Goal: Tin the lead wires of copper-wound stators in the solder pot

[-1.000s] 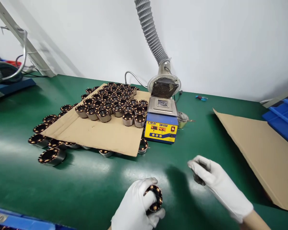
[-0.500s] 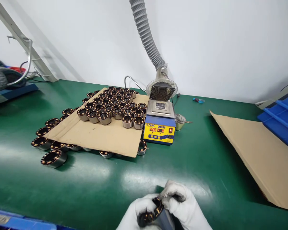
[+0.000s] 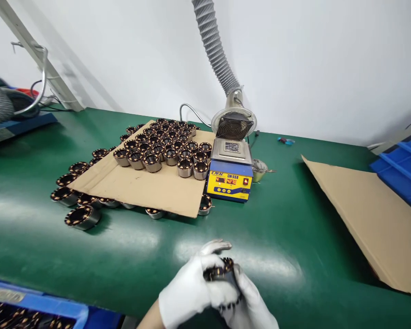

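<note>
Both my hands wear white gloves and meet at the bottom middle of the view, around one motor stator (image 3: 230, 279). My left hand (image 3: 192, 285) grips it from the left, with fingers hooked into its ring and across its side. From the right and below, my right hand (image 3: 251, 297) wraps round the same stator, its thumb near the upper rim. The stator is tilted, showing dark windings with copper-coloured spots. Gloved fingers cover much of its metal side.
Rows of stators (image 3: 153, 162) stand on a cardboard sheet (image 3: 147, 187), with more under and beside it. A yellow-blue solder pot (image 3: 229, 183) sits beneath an extraction hose (image 3: 217, 50). Cardboard (image 3: 366, 214) and a blue crate (image 3: 404, 169) lie right; a stator-filled bin (image 3: 71, 310) is lower left.
The stator has turned upright from a stronger tilt. My left hand has come up around its left side, while my right hand has moved from the top rim down to its right side.
</note>
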Motion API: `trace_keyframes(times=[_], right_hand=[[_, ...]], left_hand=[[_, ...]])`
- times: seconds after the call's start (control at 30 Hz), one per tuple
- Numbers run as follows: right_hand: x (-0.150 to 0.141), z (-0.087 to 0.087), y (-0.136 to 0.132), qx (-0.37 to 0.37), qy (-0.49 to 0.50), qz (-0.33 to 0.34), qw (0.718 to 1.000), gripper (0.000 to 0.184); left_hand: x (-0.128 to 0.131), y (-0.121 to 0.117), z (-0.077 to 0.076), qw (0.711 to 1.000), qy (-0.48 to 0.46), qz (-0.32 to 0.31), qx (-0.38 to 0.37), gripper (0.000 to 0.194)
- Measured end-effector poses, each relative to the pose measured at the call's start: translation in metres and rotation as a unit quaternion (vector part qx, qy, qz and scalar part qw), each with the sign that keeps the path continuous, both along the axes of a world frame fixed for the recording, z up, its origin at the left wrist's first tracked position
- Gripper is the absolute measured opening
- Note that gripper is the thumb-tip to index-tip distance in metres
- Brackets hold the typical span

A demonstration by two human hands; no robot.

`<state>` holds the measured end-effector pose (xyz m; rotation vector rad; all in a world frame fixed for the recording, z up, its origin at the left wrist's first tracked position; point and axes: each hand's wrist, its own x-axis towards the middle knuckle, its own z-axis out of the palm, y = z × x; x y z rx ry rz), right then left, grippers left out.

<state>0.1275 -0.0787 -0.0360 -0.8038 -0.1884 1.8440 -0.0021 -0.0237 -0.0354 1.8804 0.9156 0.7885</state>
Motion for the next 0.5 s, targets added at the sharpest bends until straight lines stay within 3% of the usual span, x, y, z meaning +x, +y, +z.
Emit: trace_keyframes(times=[0.1, 0.17, 0.27, 0.37, 0.43, 0.5], right_hand=[[-0.004, -0.005, 0.005, -0.044, 0.077, 0.033, 0.995, 0.054], [-0.002, -0.006, 0.008, -0.053, 0.103, 0.038, 0.993, 0.052], [0.001, -0.009, 0.007, -0.028, 0.12, 0.018, 0.992, 0.043], [0.002, -0.014, 0.004, 0.006, 0.144, 0.01, 0.99, 0.032], [0.001, -0.015, 0.003, 0.028, 0.152, 0.009, 0.988, 0.027], [0.0, -0.013, 0.004, 0.038, 0.142, 0.02, 0.989, 0.029]], left_hand=[[-0.002, -0.005, 0.006, 0.998, 0.036, -0.003, 0.047, 0.082], [-0.004, -0.006, 0.012, 0.994, 0.063, -0.024, 0.088, 0.09], [-0.005, 0.004, 0.021, 0.993, 0.056, -0.048, 0.087, 0.066], [0.001, 0.018, 0.03, 0.997, 0.015, -0.071, 0.032, 0.039], [0.007, 0.023, 0.033, 0.996, -0.024, -0.079, -0.038, 0.022], [0.011, 0.025, 0.033, 0.986, -0.064, -0.04, -0.15, 0.009]])
